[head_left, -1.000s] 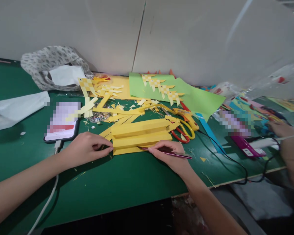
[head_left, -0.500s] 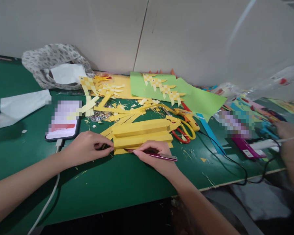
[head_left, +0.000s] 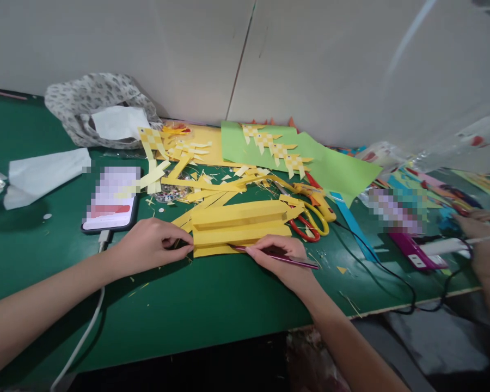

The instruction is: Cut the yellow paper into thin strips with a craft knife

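A sheet of yellow paper (head_left: 245,234) with pleated folds across it lies on the green table. Its left front corner is pinched between the thumb and fingers of my left hand (head_left: 163,242). My right hand (head_left: 283,258) grips a slim maroon pointed tool (head_left: 298,261) like a pen; whether it is a pen or a craft knife I cannot tell. The dark tip touches the paper near its front fold, left of the right hand. Behind the sheet's right end lie scissors (head_left: 306,231) with red and yellow handles, partly under paper scraps.
A phone (head_left: 118,190) with a white cable (head_left: 100,305) lies left. Behind are yellow paper strips (head_left: 212,193), green sheets (head_left: 326,169) bearing woven paper fish, and a patterned cloth bag (head_left: 73,103). A yellow glue gun (head_left: 322,204), its black cord, and another person's hand (head_left: 482,234) are right.
My right hand has slid the tool's tip rightward along the paper's front fold. My left hand keeps its pinch on the corner. The whole view has shifted slightly.
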Motion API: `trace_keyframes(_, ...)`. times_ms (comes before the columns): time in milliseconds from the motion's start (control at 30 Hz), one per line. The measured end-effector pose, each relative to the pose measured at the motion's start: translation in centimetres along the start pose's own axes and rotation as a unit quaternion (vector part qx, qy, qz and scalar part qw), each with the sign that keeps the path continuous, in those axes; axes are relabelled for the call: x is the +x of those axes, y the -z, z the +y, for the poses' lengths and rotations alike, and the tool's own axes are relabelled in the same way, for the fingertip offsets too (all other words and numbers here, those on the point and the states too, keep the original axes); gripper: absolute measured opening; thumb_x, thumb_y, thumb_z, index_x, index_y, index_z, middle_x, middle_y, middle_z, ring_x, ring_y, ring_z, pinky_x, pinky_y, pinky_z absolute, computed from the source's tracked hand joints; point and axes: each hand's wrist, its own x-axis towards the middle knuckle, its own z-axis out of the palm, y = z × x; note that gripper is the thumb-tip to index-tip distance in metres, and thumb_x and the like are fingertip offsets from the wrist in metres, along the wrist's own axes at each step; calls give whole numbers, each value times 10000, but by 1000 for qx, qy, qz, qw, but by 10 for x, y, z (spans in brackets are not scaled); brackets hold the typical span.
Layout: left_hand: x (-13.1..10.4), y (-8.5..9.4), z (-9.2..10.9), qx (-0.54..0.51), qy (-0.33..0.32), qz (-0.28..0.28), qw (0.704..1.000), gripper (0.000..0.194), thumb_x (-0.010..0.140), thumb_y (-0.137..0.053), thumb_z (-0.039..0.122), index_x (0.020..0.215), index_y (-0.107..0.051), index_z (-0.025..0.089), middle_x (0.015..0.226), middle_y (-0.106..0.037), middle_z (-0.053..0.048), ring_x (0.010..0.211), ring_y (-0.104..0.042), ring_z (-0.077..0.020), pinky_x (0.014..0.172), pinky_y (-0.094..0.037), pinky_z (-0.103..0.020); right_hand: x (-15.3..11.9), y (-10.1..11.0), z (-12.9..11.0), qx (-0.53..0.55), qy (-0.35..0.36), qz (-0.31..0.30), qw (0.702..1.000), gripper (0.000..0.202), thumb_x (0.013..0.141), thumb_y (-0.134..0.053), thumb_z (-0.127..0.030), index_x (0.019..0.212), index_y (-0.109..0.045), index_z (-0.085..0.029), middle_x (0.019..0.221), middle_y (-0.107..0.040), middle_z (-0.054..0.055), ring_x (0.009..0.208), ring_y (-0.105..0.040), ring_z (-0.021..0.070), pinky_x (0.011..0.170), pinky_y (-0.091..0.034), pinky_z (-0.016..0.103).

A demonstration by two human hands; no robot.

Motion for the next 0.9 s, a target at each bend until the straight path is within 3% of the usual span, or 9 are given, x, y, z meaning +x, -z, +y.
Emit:
trace_keyframes(200, -1, -1, -1, -1, 7, -4, 1000, 225, 846, -572, 349, 862, -754, 218, 480, -534, 52, 423, -407, -62, 455, -284, -196, -3, 3, -2, 11, 17, 25, 999, 152, 665, -746, -298, 579, -691, -186, 577, -688, 35, 517, -613, 154, 485, -454, 237)
trace_keyframes(467, 0, 1, 0, 5, 17, -20, 1000, 217, 844, -561, 345, 860, -745, 232, 590, -630, 34, 459, -428, -67, 487, -305, -197, -6, -38, -21, 19, 43, -28, 998, 112, 716, -722, -272, 643, -714, -187, 651, -721, 38, 591, -653, 155, 544, -471, 229)
trace_keyframes(567, 1, 1, 2, 12, 20, -18, 1000, 212, 836, -558, 336, 852, -745, 236, 538, -589, 44, 454, -417, -71, 478, -286, -198, -3, -46, -24, 18, 42, -38, 998, 110, 718, -722, -269, 644, -711, -189, 648, -714, 29, 586, -647, 148, 541, -467, 223)
trace_keyframes(900, 2, 4, 7, 8, 7, -16, 1000, 214, 841, -544, 320, 834, -741, 235, 535, -590, 44, 478, -483, -77, 477, -284, -191, -1, -48, -28, 15, 42, -34, 998, 105, 698, -727, -256, 616, -712, -191, 613, -706, 23, 562, -640, 149, 532, -469, 230)
